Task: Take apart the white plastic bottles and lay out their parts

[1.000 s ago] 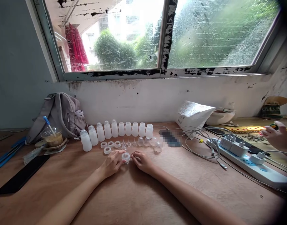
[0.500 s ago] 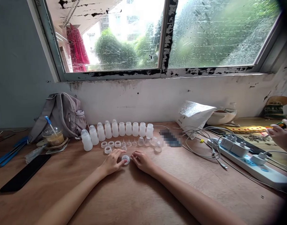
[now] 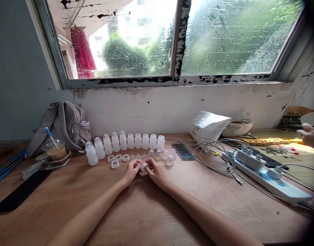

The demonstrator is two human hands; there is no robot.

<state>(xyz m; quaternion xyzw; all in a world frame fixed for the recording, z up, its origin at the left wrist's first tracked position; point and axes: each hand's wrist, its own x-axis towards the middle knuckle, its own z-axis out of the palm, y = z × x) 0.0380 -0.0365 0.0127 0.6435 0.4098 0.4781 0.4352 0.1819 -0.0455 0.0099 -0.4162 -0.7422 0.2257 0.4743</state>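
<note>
Between my two hands a white bottle collar ring (image 3: 144,166) is raised and tilted just above the table. My left hand (image 3: 132,171) pinches its left side, and my right hand (image 3: 156,173) closes on its right side. Whether a teat sits inside the ring is hard to make out. Behind my hands lie several loose collar rings (image 3: 118,157), clear teats (image 3: 138,156) and clear domed caps (image 3: 158,155). Farther back, white baby bottles (image 3: 107,145) stand in a row; the left ones wear clear caps, while the right ones (image 3: 145,141) have no caps.
A backpack (image 3: 67,126) and a drink cup (image 3: 54,150) stand at the left, near a black flat object (image 3: 22,191). To the right are a blurred-out patch (image 3: 184,151), a white pouch (image 3: 209,128), tangled cables and a power strip (image 3: 287,189). Another person's hand (image 3: 311,136) shows far right.
The collar ring has been lifted off the table and tilted. My right hand, earlier beside it, now grips it together with my left hand. The other person's hand has shifted.
</note>
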